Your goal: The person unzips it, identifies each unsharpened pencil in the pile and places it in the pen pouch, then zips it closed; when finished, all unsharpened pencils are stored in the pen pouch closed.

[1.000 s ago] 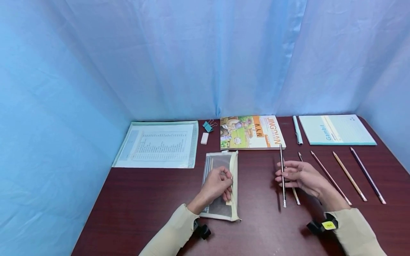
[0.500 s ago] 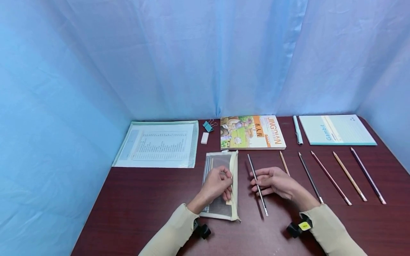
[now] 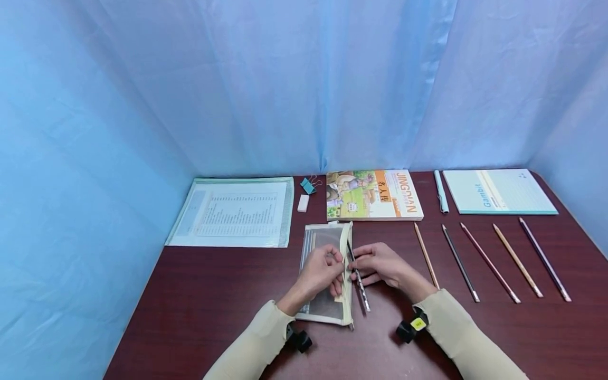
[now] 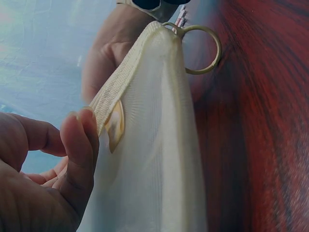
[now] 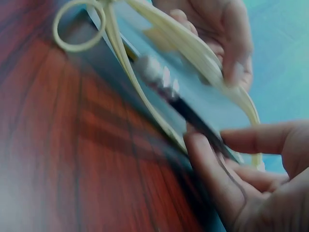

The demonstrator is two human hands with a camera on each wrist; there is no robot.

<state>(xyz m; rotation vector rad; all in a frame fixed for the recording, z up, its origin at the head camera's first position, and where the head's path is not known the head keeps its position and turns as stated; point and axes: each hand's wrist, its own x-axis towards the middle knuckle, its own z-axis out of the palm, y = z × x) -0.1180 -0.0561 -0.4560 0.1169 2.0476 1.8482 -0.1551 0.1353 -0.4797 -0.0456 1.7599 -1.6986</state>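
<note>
A see-through mesh pencil case (image 3: 325, 311) with a cream zip edge lies at the middle of the table. My left hand (image 3: 323, 270) pinches the case's upper edge and lifts it, so the mouth gapes in the right wrist view. A dark pencil (image 3: 362, 289) with a white eraser end is pinched in my right hand (image 3: 382, 264), right at the opening. Its tip end overlaps the zip edge in the head view. The zip's ring pull (image 4: 205, 50) hangs at the near end of the case.
Several pencils lie in a row to the right, among them a tan pencil (image 3: 426, 253) and a purple pencil (image 3: 543, 258). Behind are a book (image 3: 370, 195), a notebook (image 3: 503, 192), a pen (image 3: 441, 192), an eraser (image 3: 303, 203), a binder clip (image 3: 309, 186) and a document pouch (image 3: 233, 214).
My right hand has carried the dark pencil leftward from beside the pencil row to the case's mouth. My left hand has kept its pinch on the case edge.
</note>
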